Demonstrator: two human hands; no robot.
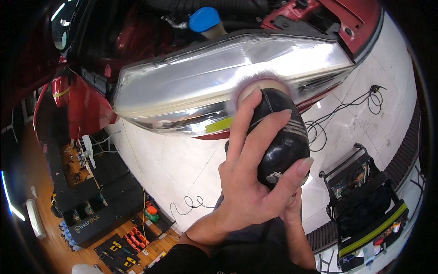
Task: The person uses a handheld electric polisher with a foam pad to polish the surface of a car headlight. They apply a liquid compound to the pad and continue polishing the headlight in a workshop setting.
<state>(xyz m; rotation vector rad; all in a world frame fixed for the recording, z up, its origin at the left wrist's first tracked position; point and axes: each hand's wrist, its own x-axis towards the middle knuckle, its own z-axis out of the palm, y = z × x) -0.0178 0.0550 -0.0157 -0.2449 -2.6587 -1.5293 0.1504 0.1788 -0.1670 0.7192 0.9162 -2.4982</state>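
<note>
A black power polisher [283,146] lies against the lower edge of a car headlight [191,82], whose long lens looks shiny with hazy patches. The polisher's round, fuzzy pad [260,84] touches the lens and its rim looks blurred. My left hand [251,169] is wrapped over the top of the polisher's head, fingers toward the pad and thumb on the right side. Below it, my right hand [292,208] closes around the rear of the polisher, partly hidden by the left hand.
Above the headlight is a blue reservoir cap [204,19], with red bodywork [360,23] around. A black cable [337,109] loops over the tiled floor. Right stands a tool bag [365,214] on a wheeled frame; left, a black workbench [105,210] and tools.
</note>
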